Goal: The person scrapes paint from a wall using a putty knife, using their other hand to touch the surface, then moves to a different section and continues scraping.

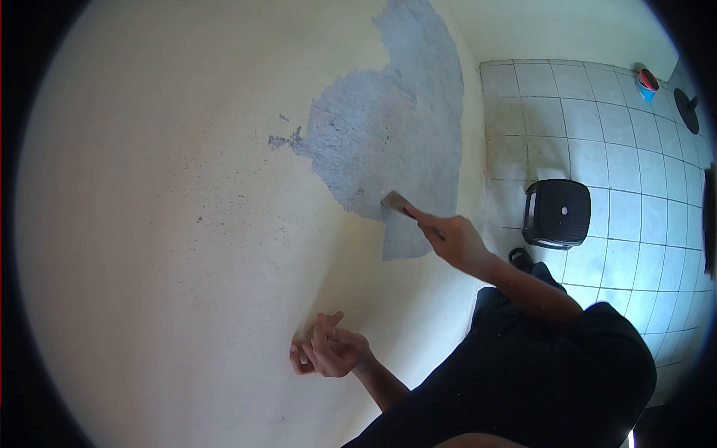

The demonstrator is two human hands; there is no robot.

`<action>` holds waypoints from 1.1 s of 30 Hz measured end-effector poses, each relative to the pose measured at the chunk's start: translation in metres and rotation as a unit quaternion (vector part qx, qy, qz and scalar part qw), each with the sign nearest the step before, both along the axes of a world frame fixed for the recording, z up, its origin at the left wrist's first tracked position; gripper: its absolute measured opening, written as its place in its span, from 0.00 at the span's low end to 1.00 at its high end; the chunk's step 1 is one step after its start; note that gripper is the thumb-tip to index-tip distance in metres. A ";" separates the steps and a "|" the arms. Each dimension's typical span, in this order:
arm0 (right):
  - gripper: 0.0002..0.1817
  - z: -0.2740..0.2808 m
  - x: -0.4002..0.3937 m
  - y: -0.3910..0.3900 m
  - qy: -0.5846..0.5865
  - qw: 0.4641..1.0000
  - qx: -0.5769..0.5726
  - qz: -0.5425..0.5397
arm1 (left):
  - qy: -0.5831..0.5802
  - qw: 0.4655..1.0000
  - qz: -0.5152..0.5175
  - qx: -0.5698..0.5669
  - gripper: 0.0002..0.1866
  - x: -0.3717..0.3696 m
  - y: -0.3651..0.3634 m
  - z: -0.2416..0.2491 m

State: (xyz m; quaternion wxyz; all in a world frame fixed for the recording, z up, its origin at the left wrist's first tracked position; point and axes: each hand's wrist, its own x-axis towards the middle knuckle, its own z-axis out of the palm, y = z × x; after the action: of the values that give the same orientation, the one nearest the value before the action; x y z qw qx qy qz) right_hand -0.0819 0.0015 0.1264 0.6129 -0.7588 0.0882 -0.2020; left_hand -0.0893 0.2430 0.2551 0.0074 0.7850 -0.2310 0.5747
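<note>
My right hand (457, 243) is closed round the handle of a scraper (394, 201), whose flat blade meets the wall in the lower part of a bare grey patch (373, 142). Cream paint (246, 246) surrounds the patch, with a small chipped spot at its left edge and scattered dark specks further left. Lower down, my left hand (327, 349) is beside the painted wall, its fingers bent and apart, with nothing seen in it. Whether its fingertips touch the wall is hard to tell.
On the tiled floor (620, 164) at the right stands a black stool (564, 213). A blue and red container (647, 85) and a dark round base (686, 111) are at the upper right. My dark-clothed body fills the lower right.
</note>
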 end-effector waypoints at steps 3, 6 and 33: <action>0.26 -0.002 -0.003 0.002 -0.023 1.000 -0.010 -0.013 | 0.006 1.000 0.010 -0.001 0.13 -0.002 0.000 0.000; 0.27 -0.002 -0.005 -0.001 -0.014 1.000 0.006 0.004 | 0.005 1.000 0.017 -0.003 0.14 -0.002 -0.003 0.000; 0.23 -0.008 0.003 0.006 -0.053 0.997 0.036 -0.030 | -0.016 1.000 0.025 0.007 0.10 0.000 -0.008 0.003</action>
State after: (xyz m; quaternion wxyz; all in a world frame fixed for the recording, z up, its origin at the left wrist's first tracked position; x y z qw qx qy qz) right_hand -0.0787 0.0070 0.1183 0.6375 -0.7214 0.0849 -0.2569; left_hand -0.0894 0.2355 0.2584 -0.0164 0.7812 -0.2152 0.5858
